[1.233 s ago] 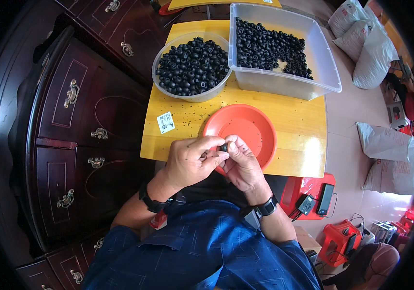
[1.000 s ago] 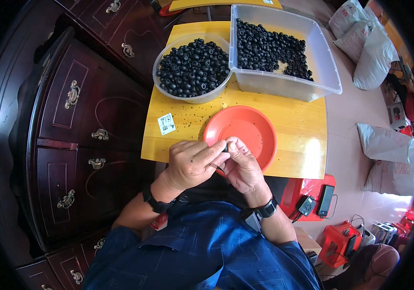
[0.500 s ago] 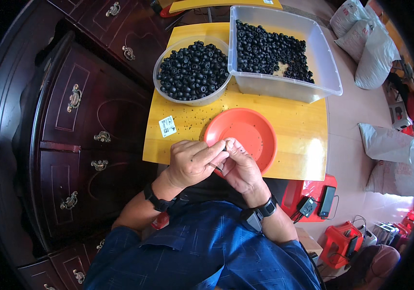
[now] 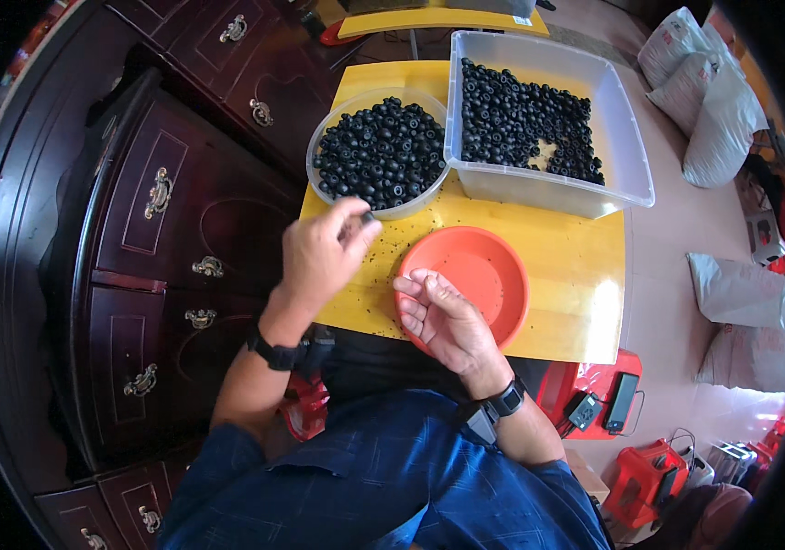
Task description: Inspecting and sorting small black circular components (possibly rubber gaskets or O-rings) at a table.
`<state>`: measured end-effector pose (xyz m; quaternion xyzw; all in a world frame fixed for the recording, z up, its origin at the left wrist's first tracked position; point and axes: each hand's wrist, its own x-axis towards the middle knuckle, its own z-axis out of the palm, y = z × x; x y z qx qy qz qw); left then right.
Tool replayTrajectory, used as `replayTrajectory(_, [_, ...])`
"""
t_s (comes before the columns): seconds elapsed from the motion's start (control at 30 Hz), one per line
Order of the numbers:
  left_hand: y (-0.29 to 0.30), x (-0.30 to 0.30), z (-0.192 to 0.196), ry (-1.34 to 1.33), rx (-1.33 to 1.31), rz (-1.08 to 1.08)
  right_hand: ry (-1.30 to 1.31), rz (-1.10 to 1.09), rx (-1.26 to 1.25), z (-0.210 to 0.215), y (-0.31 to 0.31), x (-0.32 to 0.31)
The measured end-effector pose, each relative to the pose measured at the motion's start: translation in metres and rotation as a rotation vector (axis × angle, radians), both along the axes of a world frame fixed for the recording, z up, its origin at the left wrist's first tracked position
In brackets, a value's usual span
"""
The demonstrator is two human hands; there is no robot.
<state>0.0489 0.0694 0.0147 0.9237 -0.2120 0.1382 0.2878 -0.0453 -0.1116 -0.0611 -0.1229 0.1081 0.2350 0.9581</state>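
My left hand (image 4: 319, 255) is raised at the near side of the round clear tub (image 4: 315, 181). Its thumb and fingers pinch a small black ring-like rubber piece (image 4: 367, 218). Many similar hollow black pieces (image 4: 381, 151) heap up in that tub. Over the near left part of a shallow red-orange bowl (image 4: 503, 266) is my right hand (image 4: 452, 325), palm partly up. Its fingers curl against the thumb; whatever they may hold is hidden. A few dark specks lie in the bowl.
A large clear rectangular bin (image 4: 539, 188) with more black pieces stands at the back right of the yellow table (image 4: 576, 284). Dark crumbs lie near the tub. Dark wooden cabinets (image 4: 182, 192) line the left. White sacks (image 4: 727, 128) and a red stool (image 4: 585, 376) are on the right.
My hands were together over the bowl's near edge, with a thin pointed tool between them. Now the left has moved up-left toward the tub with a black piece; the tool no longer shows.
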Motion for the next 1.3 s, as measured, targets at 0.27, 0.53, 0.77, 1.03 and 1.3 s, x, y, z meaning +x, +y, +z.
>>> replayTrajectory(0.27, [0.021, 0.038, -0.010, -0.022, 0.072, 0.059, -0.054, -0.034, -0.027, -0.010, -0.010, 0.003])
replayTrajectory(0.53, [0.082, 0.098, -0.033, 0.179, -0.310, 0.330, -0.073, -0.039, 0.014, -0.017, -0.013, 0.001])
replayTrajectory(0.77, [0.076, 0.134, -0.036, 0.520, -0.450, 0.251, -0.090, 0.030, -0.108, 0.000, -0.004, 0.012])
replayTrajectory(1.03, [0.079, 0.108, -0.049, 0.577, -0.693, 0.257, -0.223, 0.035, -0.229, 0.003, 0.003, 0.040])
replayTrajectory(1.3, [0.072, 0.035, -0.050, 0.696, -0.825, 0.225, -0.291, -0.137, -0.225, 0.005, 0.003, 0.062])
